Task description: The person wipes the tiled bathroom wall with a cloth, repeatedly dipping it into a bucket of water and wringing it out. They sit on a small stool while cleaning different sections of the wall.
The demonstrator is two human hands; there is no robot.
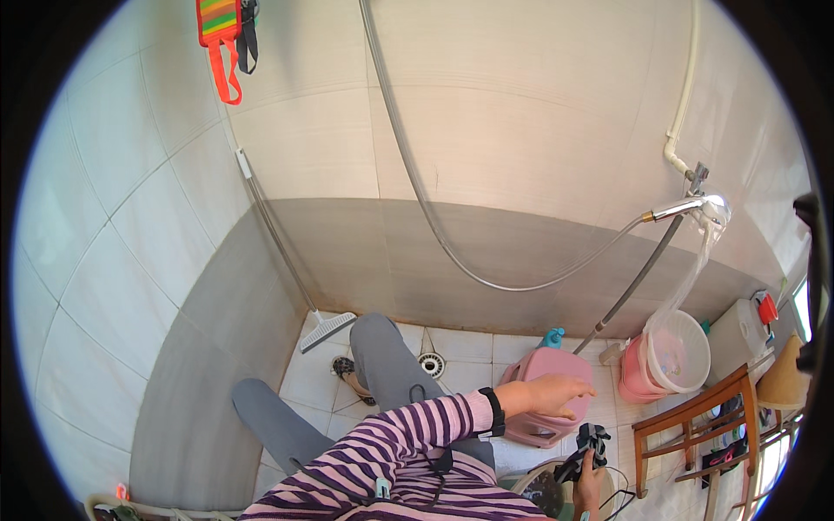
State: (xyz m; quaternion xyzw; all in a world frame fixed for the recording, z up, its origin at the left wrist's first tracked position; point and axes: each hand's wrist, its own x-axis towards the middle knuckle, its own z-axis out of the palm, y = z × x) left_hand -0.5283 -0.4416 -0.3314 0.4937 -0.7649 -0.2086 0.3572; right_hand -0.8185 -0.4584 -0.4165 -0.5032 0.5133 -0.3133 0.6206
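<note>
My left hand (550, 396) reaches across over a pink plastic stool (565, 365), fingers apart and holding nothing. My right hand (589, 478), at the lower right, grips a bunched dark and grey striped cloth (589, 439). Below that cloth stands a bucket (612, 485) with dark contents, partly hidden by the hand and the picture's lower edge. Whether the left hand touches the stool is unclear.
A floor squeegee (328, 332) leans in the corner. A floor drain (431, 365) lies near my knee. Behind the stool is a teal bottle (552, 338). To the right are pink and white buckets (697, 352), a shower head (715, 210) and a wooden chair (694, 413).
</note>
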